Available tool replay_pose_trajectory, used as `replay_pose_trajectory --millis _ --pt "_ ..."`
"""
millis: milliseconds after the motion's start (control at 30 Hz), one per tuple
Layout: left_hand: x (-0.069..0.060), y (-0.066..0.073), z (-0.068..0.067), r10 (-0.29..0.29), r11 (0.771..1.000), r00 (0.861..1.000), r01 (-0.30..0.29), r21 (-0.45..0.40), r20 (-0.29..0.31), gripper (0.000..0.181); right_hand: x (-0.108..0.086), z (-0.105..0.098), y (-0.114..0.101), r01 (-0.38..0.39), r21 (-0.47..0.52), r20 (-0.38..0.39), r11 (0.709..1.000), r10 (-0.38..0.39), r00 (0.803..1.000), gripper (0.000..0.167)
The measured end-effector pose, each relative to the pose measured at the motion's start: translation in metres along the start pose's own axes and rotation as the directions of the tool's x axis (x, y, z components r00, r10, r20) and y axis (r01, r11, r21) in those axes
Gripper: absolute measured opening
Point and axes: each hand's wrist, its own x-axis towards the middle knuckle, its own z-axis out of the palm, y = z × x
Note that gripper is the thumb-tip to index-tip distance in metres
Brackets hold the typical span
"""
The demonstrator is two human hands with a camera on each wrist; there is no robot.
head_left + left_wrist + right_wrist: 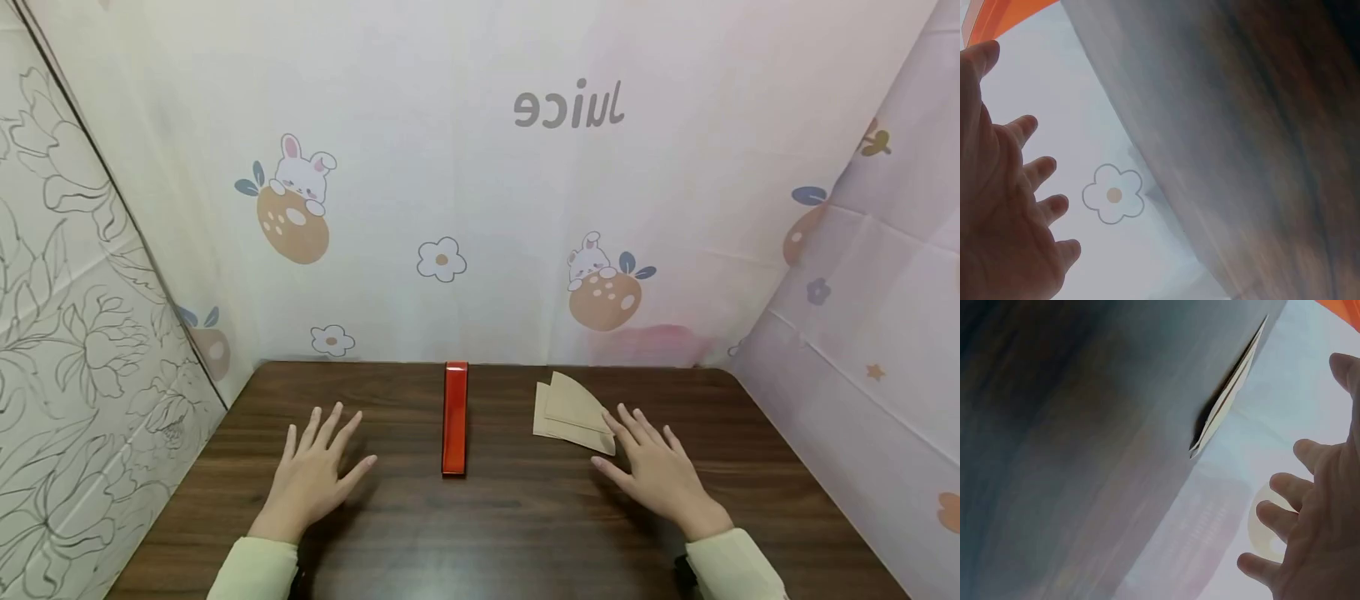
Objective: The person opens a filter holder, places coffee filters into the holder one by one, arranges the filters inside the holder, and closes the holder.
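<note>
Nearest are two pale sleeves, the left one (255,569) near and to the left of the red bar, the right one (733,565) near and to its right. Past the cuffs come the hands, both raised a little over the dark wood-grain surface (465,542), apart from the bar. The left hand (306,479), left of the bar, has its fingers spread, thumb toward the bar, and has hold of nothing. The right hand (656,471), right of the bar, is just as widely spread and likewise holds nothing; in the head view its forefinger overlaps the papers, while the right wrist view shows a gap between them.

The red bar (454,421), long and glossy, lies lengthwise away from the person, between the hands. Two tan papers (576,408) lie overlapping to the right of the bar, near its far half.

Beyond the bar hangs a pale cloth (465,150) with rabbits, fruit, flowers and a mirrored "Juice"; far left of the bar is a panel (75,317) of line-drawn flowers.
</note>
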Motion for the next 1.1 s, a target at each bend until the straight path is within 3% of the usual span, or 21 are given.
replay_pose_trajectory --millis 467,767,900,1100 --pt "0.021 0.008 0.004 0.085 0.996 0.996 -0.085 0.004 -0.024 0.073 0.015 0.004 -0.024 0.066 0.036 0.006 0.997 -0.066 0.998 0.076" --pt "0.043 0.014 0.005 0.162 0.987 0.986 -0.162 0.004 -0.03 0.072 0.023 0.007 -0.045 0.137 0.09 0.021 0.986 -0.14 0.99 0.074" --pt "0.052 0.014 0.009 0.196 0.978 0.981 -0.196 -0.077 -0.009 0.071 0.027 0.012 -0.053 0.186 0.134 0.019 0.973 -0.19 0.982 0.073" --pt "0.058 0.015 0.015 0.252 0.924 0.968 -0.243 -0.295 -0.007 0.064 0.033 0.017 -0.069 0.241 0.19 -0.001 0.952 -0.246 0.969 0.07"
